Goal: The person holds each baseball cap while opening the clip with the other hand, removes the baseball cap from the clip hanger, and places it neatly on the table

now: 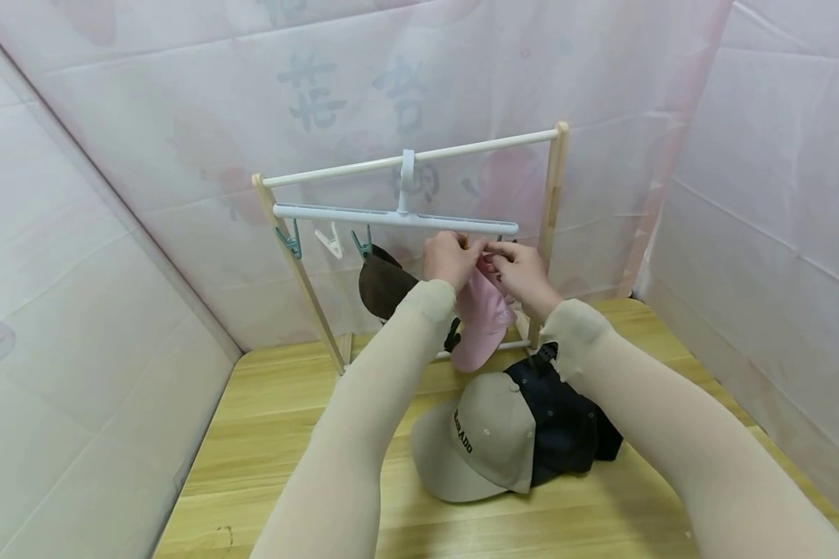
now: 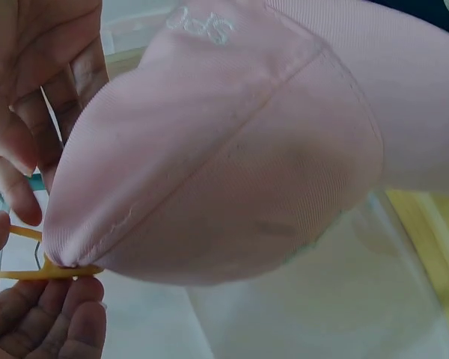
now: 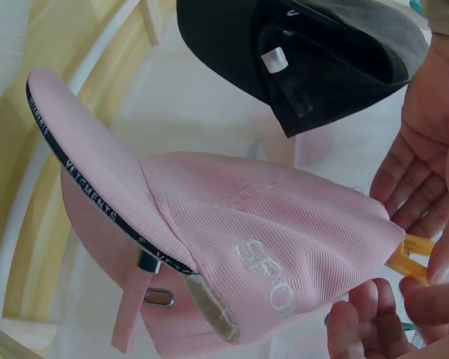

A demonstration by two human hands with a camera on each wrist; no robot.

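Item, pink cap (image 1: 482,314): hanging under the clip hanger (image 1: 391,217), its edge in a yellow clip (image 3: 408,254) that our left hand (image 1: 450,260) and right hand (image 1: 524,272) pinch together; risk, we judge: a shallow bite drops it onto the beige cap (image 1: 478,446).

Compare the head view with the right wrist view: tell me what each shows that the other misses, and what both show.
Only the head view shows the white clip hanger on its rail, the beige cap and the navy cap lying on the wooden table, and both sleeved forearms.

Only the right wrist view shows the yellow clip at the cap's edge between the fingers, the stitched letters on the crown and the lettered dark trim along the brim.

Both show the pink cap held up by the left hand and right hand, with the dark brown cap hanging beside it.
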